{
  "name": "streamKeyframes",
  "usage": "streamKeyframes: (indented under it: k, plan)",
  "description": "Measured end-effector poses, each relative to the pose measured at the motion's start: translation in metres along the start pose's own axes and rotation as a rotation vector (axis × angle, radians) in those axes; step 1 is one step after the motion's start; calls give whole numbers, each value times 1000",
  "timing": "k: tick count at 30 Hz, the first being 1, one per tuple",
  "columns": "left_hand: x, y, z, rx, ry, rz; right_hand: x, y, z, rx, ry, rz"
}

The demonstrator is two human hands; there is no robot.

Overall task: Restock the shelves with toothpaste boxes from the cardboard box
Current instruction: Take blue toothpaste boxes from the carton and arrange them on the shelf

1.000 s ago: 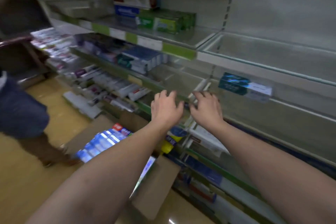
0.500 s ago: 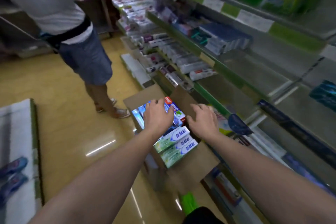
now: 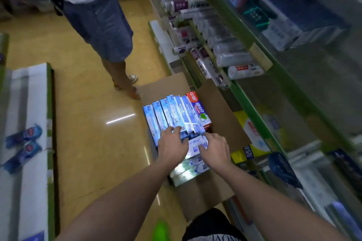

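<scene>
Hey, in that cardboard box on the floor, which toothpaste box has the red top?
The one at the far right end of the standing row, beside the box's right flap. Its top end is red with white characters; the others in that row are blue.

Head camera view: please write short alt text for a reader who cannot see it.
Both bare hands, left hand and right hand, reach into an open brown cardboard box of blue toothpaste boxes on the floor beside green-edged shop shelves.

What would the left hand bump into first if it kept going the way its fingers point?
Most likely the blue toothpaste boxes standing on edge in the cardboard box; the left hand already has its fingertips at their near ends, though depth is hard to judge.
</scene>
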State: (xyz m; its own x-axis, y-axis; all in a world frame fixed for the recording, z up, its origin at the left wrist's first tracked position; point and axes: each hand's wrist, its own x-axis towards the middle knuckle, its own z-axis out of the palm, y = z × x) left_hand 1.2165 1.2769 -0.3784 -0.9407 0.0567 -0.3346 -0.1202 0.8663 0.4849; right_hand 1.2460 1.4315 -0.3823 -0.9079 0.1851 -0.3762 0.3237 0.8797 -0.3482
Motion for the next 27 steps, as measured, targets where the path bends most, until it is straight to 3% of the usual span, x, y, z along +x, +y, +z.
streamKeyframes:
  k: [11, 17, 24, 27]
  plan:
    - [67, 3, 18, -58, 79, -236, 95, -7, 16, 165, -91, 41]
    - [113, 19, 29, 101, 89, -178, 137, -15, 27, 243, -111, 68]
    - [146, 24, 38, 371, -108, -141, 156, -17, 42, 370, -124, 107]
    - [145, 16, 43, 398, -122, -113, 158, -12, 41, 475, -122, 155]
